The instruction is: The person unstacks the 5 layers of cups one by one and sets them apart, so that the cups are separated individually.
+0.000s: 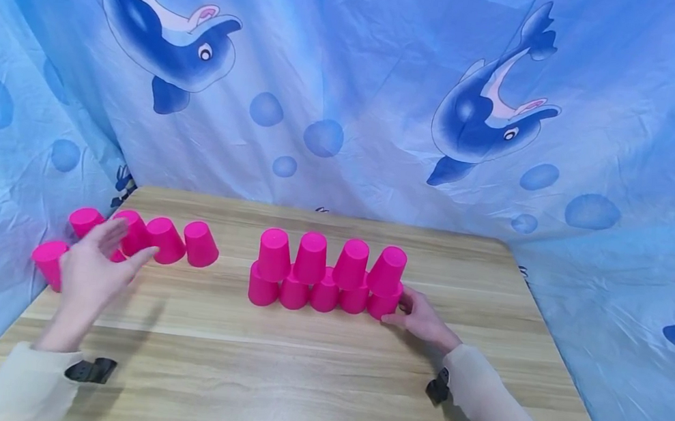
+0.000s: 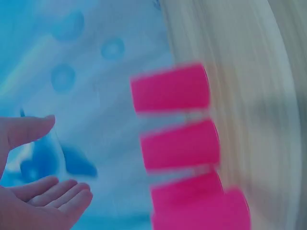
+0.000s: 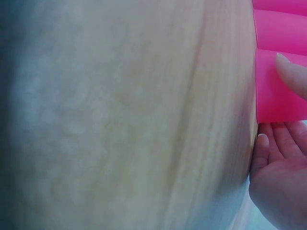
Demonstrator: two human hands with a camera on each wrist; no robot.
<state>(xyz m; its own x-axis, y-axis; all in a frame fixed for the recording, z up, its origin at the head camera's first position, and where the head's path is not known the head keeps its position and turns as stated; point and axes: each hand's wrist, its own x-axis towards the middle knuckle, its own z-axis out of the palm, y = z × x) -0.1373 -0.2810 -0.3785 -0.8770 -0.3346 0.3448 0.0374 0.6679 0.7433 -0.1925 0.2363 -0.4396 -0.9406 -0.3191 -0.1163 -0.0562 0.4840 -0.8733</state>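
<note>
Pink cups, all upside down, stand in two tiers at the table's middle. Several form the bottom row, and the top row [image 1: 312, 257] bridges the gaps between them. My right hand [image 1: 425, 317] holds the rightmost bottom cup [image 1: 382, 306], its thumb on the near side and its fingers round the right side, as the right wrist view also shows. Over at the left, my left hand [image 1: 95, 267] is held with thumb and fingers spread, grasping nothing. It overlaps some of the loose pink cups [image 1: 165, 242] there and partly hides them. In the left wrist view, several cups [image 2: 172, 91] stand beside that hand.
The wooden table [image 1: 294, 384] runs up to a blue curtain [image 1: 373, 104] printed with dolphins, at the back and both sides. One loose cup [image 1: 50, 261] stands by the table's left edge. A dark strap device sits on each wrist.
</note>
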